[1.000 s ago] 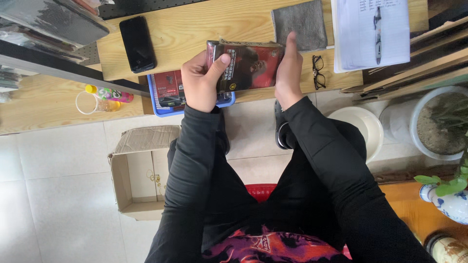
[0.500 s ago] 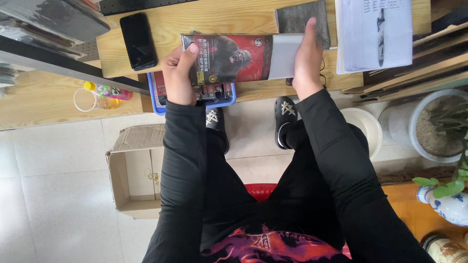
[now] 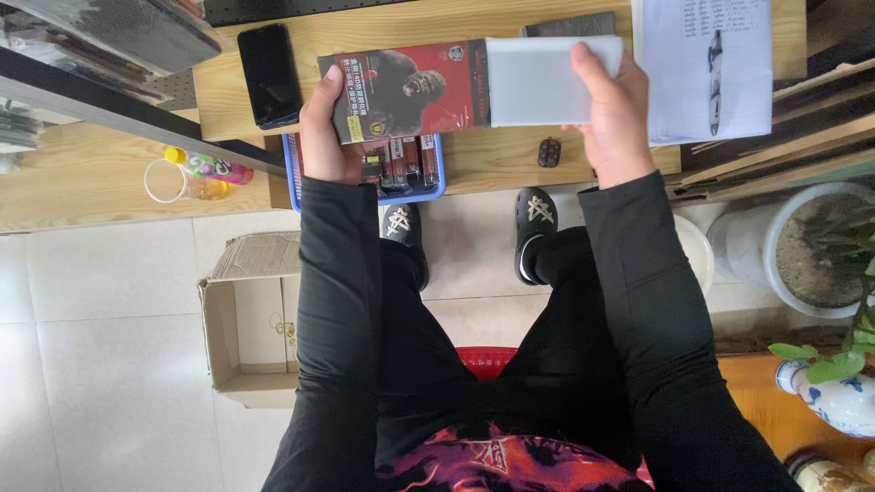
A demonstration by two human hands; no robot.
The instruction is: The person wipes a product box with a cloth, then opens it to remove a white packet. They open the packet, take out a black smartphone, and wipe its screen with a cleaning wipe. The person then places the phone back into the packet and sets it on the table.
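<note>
Since half a second ago, the pale grey inner tray (image 3: 553,80) has been drawn further out of the red and black printed sleeve (image 3: 410,87), so that the two are now seen nearly end to end above the wooden table (image 3: 365,27) rather than overlapping. The left hand (image 3: 326,137) is closed round the sleeve's left end, thumb across the front and fingers behind, apparently so that it is steadied while the tray is slid sideways. The right hand (image 3: 618,114) is closed on the tray's right end, with the thumb laid on its face; the fingers behind cannot be seen. Both pieces are held level, clear of the tabletop. Just below the sleeve, a blue basket (image 3: 436,187) of similar dark packages is set at the table's near edge, within easy reach of the left hand. A black phone (image 3: 269,75) is lying flat to the left, a sheet of paper (image 3: 702,64) with a pen (image 3: 714,77) to the right, and an open cardboard box (image 3: 251,328) is placed on the tiled floor beside the left leg.
</note>
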